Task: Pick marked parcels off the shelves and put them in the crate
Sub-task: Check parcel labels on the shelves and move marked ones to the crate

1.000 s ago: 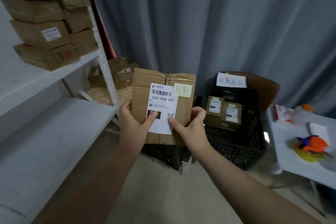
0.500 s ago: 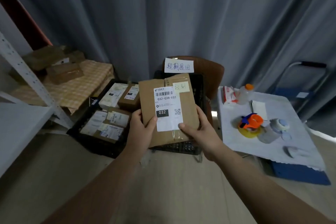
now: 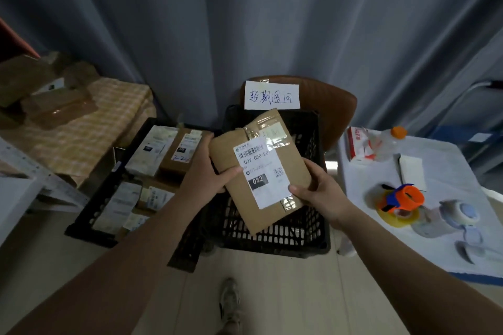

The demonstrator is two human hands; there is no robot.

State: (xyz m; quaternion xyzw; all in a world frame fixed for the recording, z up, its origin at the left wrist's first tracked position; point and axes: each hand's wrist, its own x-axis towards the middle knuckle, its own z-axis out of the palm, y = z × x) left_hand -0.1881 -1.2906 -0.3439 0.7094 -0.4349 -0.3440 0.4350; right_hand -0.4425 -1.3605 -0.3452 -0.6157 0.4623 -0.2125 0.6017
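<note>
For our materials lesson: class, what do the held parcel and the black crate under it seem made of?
The parcel: brown cardboard, matt, by its dull face; glossy clear tape glints across its seam. The crate: probably moulded plastic, black, faintly shiny, judging by its regular lattice wall.

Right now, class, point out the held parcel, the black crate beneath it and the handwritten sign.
parcel [image 3: 261, 168]: head view, on its white label.
crate [image 3: 285, 234]: head view, near mesh wall.
sign [image 3: 272, 96]: head view, middle of the paper.
</note>
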